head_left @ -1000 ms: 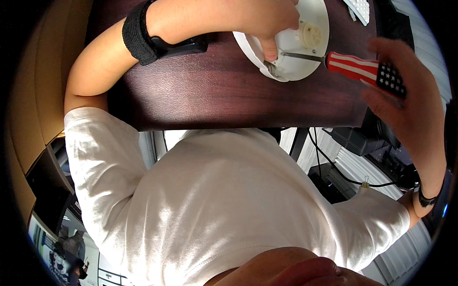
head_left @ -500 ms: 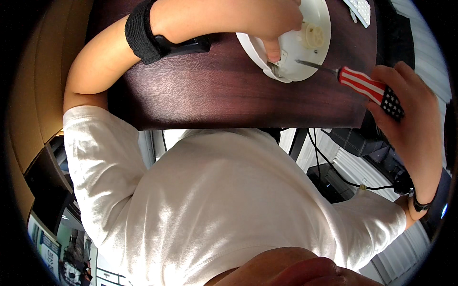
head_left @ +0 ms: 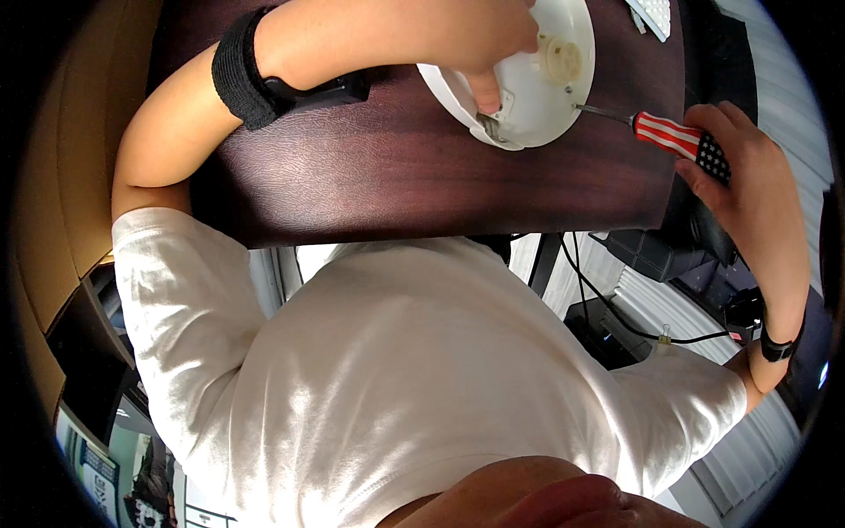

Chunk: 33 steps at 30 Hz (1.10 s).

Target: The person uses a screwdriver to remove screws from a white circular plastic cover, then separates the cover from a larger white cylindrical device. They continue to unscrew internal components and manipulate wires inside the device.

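At the far side of the table lies a white, rounded plastic housing (head_left: 547, 114), its hollow side showing a cream round fitting (head_left: 563, 58). My left hand (head_left: 493, 40) grips the housing, with the thumb down inside it beside a small metal piece (head_left: 489, 126); the other fingers are partly cut off by the upper edge. A screwdriver (head_left: 671, 134) with a red-and-white striped, starred handle is in my right hand (head_left: 735, 150). Its shaft points left, and the tip is at the housing's inner right wall, near a small dark screw or hole (head_left: 569, 90). Whether it touches is unclear.
The dark reddish-brown table (head_left: 396, 185) ends just in front of my body. A white ridged object (head_left: 651, 18) lies at the far right corner. Brown cardboard (head_left: 53, 176) rises along the left. Black cables (head_left: 616, 329) hang below the table at right.
The screwdriver's tip has moved right relative to the housing, to its inner right wall, and the handle has risen, leaving the shaft flatter. My left hand keeps its grip; the view has shifted slightly.
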Tool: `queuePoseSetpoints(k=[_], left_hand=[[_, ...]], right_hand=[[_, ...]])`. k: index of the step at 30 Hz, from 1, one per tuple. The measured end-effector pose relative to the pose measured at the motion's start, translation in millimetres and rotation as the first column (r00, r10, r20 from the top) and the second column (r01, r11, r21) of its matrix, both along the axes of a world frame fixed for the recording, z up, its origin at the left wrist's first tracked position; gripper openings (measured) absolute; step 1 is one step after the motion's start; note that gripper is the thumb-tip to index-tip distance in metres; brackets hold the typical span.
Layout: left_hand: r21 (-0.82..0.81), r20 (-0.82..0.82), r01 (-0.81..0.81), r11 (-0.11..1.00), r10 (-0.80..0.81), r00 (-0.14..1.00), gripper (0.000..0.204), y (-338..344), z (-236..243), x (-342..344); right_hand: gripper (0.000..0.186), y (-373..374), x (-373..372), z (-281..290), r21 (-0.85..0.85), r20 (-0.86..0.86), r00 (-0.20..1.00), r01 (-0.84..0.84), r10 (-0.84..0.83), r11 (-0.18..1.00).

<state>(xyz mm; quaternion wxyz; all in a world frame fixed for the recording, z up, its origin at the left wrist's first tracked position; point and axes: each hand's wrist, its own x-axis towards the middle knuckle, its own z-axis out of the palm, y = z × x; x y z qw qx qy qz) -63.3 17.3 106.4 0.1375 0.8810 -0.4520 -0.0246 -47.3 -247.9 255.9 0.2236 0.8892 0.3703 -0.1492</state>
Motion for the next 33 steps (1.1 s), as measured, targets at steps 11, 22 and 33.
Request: queuePoseSetpoints(k=[11, 22, 33], left_hand=[[0.038, 0.028, 0.001, 0.999, -0.002, 1.000, 0.064, 0, -12, 7], [0.059, 0.063, -0.012, 0.998, 0.008, 0.998, 0.064, -5, -31, 17], [0.025, 0.048, -0.007, 1.000, 0.005, 0.999, 0.067, -2, -17, 10]], right_hand=[[0.030, 0, 3, -11, 0.150, -0.010, 0.996, -0.084, 0.087, 0.985], [0.034, 5, -1, -3, 0.071, 0.054, 0.996, -0.069, 0.065, 0.995], [0.035, 7, -7, -1, 0.065, -0.022, 0.997, -0.075, 0.077, 0.995]])
